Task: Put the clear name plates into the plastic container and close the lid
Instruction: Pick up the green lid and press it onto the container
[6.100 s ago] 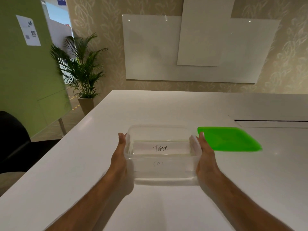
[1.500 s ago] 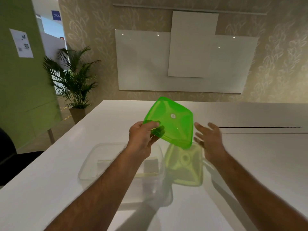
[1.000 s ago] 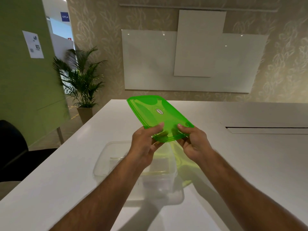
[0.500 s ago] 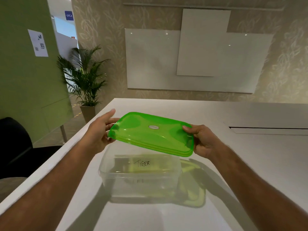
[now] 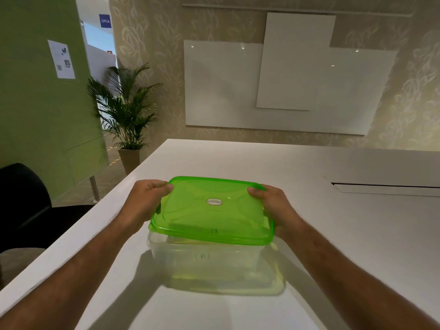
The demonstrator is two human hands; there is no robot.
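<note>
Where it hovered before, green lid [image 5: 212, 210] now covers container [image 5: 214, 263].

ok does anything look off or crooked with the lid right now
Slightly. The green lid sits on the clear container but looks unseated: its near edge overhangs the front wall and appears raised. The left hand and right hand grip its ends. Nothing spilled or damaged.

Your left hand [image 5: 145, 203] and right hand [image 5: 276, 206] grip the green lid [image 5: 214, 210] between your fingers, atop the clear container [image 5: 214, 265] on the white table [image 5: 357, 234].
</note>
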